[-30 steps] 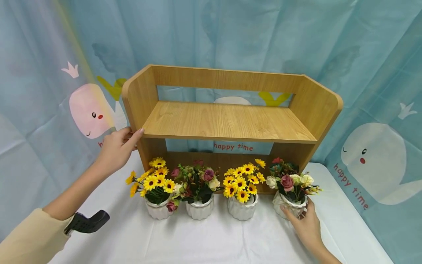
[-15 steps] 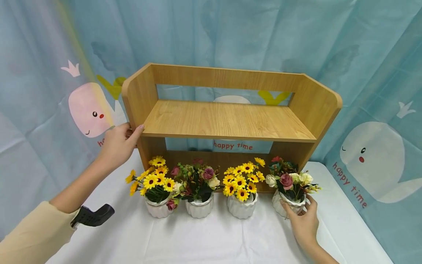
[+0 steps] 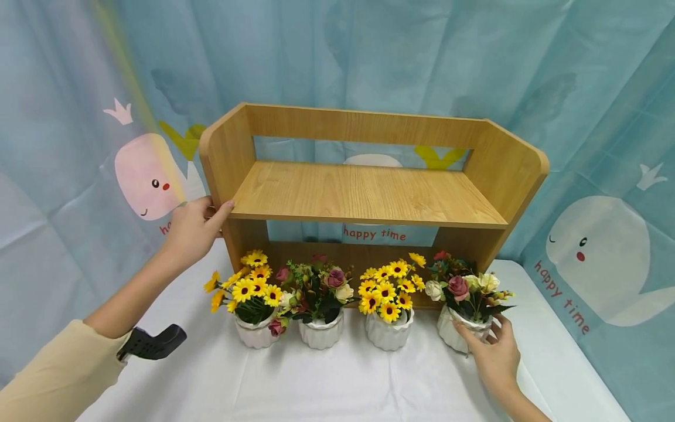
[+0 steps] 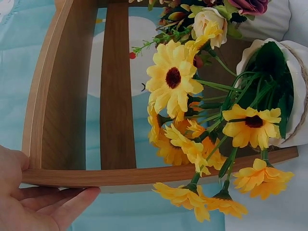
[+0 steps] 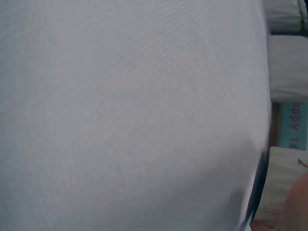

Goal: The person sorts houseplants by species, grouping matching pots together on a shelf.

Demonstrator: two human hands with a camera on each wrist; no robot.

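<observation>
My left hand (image 3: 192, 231) grips the left side panel of a two-tier wooden shelf (image 3: 369, 190), thumb at its front edge. In the left wrist view, the fingers lie along the panel's outer face. Low at the right, my right hand (image 3: 497, 354) holds a white fluted flowerpot (image 3: 452, 333) of pink and cream roses, thumb on its near side and fingers round the right. In the right wrist view, part of this hand (image 5: 296, 209) overlaps the pot (image 5: 279, 185) at the lower right corner.
Left of the held pot, a row of white pots stands before the shelf: yellow sunflowers (image 3: 389, 334), mixed roses (image 3: 321, 335), and more sunflowers (image 3: 255, 334) at the left. A white cloth (image 3: 316, 387) covers the table. A blue whale-print curtain (image 3: 358, 53) hangs behind.
The right hand has shifted slightly right, and the plant in its pot has turned a little, with a dark leaf now sticking out at the right. The left hand keeps its grip on the shelf.
</observation>
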